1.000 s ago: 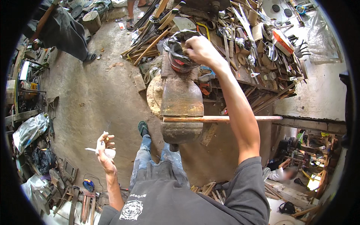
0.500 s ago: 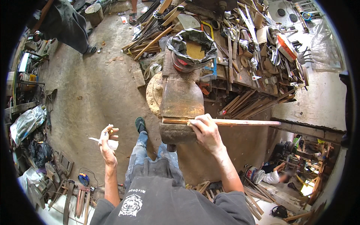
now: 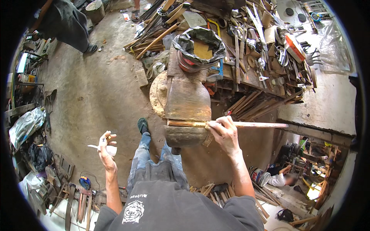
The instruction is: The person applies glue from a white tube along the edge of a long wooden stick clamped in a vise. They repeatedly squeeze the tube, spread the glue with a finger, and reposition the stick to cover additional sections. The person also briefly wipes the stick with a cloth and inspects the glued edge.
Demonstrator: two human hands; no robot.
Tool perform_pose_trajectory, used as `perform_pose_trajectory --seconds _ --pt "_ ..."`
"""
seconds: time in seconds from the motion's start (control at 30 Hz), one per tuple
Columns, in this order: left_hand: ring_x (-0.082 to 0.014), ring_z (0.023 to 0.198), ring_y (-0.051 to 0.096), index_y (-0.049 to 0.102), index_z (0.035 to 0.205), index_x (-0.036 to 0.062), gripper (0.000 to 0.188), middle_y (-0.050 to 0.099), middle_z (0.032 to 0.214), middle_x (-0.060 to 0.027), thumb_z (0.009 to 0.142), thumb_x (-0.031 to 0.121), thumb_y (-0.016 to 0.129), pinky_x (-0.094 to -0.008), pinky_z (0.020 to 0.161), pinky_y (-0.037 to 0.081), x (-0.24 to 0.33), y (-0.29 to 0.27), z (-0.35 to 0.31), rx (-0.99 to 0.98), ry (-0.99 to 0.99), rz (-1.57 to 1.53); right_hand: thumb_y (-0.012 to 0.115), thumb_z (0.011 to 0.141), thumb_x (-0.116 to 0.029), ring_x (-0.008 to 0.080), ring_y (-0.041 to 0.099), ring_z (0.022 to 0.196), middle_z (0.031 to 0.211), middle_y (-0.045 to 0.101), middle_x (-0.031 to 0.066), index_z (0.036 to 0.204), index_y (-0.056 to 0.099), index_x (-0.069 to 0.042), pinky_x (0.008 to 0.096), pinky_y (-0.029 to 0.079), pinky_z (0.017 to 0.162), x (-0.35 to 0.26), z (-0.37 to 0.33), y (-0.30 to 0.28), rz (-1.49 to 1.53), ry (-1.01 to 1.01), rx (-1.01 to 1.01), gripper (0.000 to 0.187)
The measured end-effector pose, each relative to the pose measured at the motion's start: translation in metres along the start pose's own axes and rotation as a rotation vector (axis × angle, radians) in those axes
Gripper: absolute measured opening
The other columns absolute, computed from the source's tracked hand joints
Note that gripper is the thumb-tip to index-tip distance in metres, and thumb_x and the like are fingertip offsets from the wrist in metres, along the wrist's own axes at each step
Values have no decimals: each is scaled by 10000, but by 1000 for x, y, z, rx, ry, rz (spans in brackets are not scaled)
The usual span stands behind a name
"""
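My left hand (image 3: 106, 151) is held out over the floor, its fingers curled around a small white bottle (image 3: 111, 150) with a thin pointed tip. A long, slim wooden stick (image 3: 258, 125) lies crosswise in the gap of a worn wooden work block (image 3: 189, 135), its right part sticking out past the block. My right hand (image 3: 223, 133) is closed over the stick at the block's right edge, fingertips pinching it from above. Something tan and flat shows under this hand; I cannot make out what it is.
A bucket lined with a black bag (image 3: 198, 50) stands on the block's far end. Beyond it, a bench is heaped with tools and wood scraps (image 3: 266, 46). Another person's legs (image 3: 71, 27) are at the far left; a person in white (image 3: 276, 180) is low at the right.
My right hand has slid a little to the right along the stick, while the stick's far right end stays put. My left hand has shifted slightly left, still with the bottle.
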State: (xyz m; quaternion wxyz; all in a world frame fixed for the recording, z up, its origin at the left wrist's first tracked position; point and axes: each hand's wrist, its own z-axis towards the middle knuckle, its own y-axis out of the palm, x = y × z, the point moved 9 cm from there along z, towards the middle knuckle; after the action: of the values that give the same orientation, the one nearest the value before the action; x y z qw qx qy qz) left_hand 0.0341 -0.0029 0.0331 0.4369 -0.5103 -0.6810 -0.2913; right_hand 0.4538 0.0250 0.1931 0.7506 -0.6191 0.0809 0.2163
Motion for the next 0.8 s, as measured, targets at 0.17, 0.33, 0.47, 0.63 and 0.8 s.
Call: perform_pose_trajectory --seconds 0.17,0.33,0.47,0.63,0.8 --pt "-125 837 604 652 1222 43 396 718 1040 -97 1016 319 456 -260 739 484 -6 -2 2 8 -12 -28 812 736 -71 226 571 800 830 595 34 974 763 -128 353 503 688 -22 8 34 41 -50 -163 250" --pt "-138 857 614 652 1224 43 402 715 1052 -106 1015 316 442 -274 768 489 -2 -1 0 -4 4 -14 791 742 -52 227 563 790 792 612 32 971 756 -92 347 495 709 -39 20 43 77 -53 -147 236" --pt "-139 845 607 655 1224 46 406 716 1046 -103 1016 319 438 -276 755 483 -3 -7 2 14 -1 -11 779 770 -37 241 583 797 824 655 55 958 749 -59 358 496 725 -42 25 40 145 34 -118 192" --pt "-134 817 598 658 1225 50 413 716 1029 -88 1015 331 441 -273 731 475 -11 -15 6 43 -10 -17 764 814 -52 241 622 820 856 688 76 920 748 -35 336 503 746 -42 44 25 266 112 13 109" --pt "-121 803 595 663 1216 55 397 716 1020 -84 1016 318 443 -269 720 479 -14 -13 8 47 -30 7 697 871 -19 271 660 909 919 710 123 987 722 -13 352 512 807 -5 109 -44 285 213 192 119"
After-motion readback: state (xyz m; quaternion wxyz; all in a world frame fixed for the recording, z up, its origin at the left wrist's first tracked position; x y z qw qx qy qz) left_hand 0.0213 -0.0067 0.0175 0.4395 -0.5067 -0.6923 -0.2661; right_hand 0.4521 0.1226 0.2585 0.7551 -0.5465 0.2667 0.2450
